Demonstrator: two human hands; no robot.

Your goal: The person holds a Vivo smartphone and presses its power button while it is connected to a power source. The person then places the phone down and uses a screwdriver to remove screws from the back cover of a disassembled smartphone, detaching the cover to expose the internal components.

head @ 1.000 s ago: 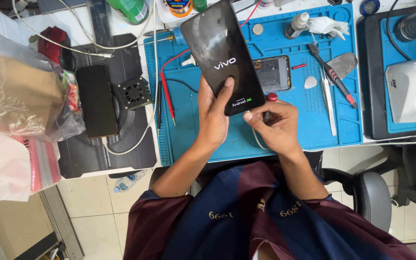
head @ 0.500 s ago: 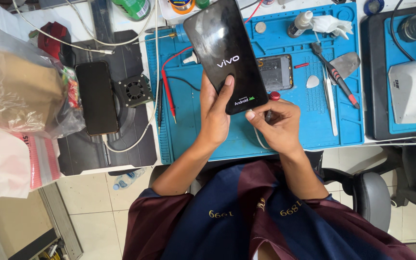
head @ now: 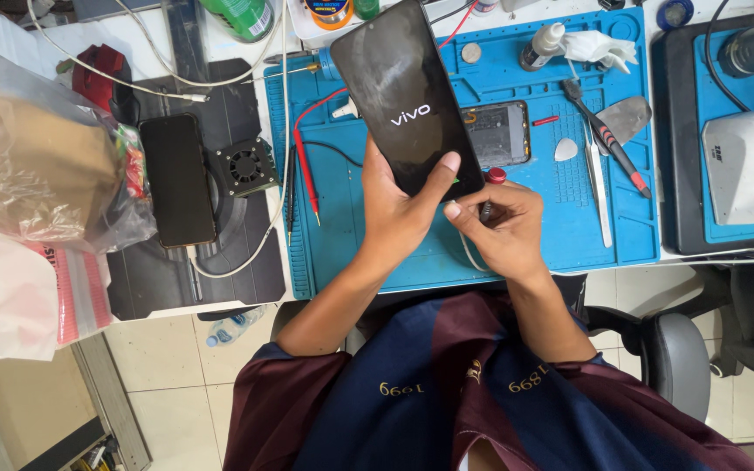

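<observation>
I read this as a phone-repair workshop; blue repair mat [head: 368, 253] carrying tweezers [head: 599, 196], screwdriver [head: 608, 139], opened handset [head: 496, 133]; probe leads [head: 305, 170] beside.

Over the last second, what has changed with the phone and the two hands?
The left hand has slid its thumb up over the bottom of the black phone, hiding the small mark lit there earlier. The right hand keeps pinching the cable plug at the phone's lower edge. The phone stays upright over the blue mat, screen lit, and the bench tools have not moved.
</observation>
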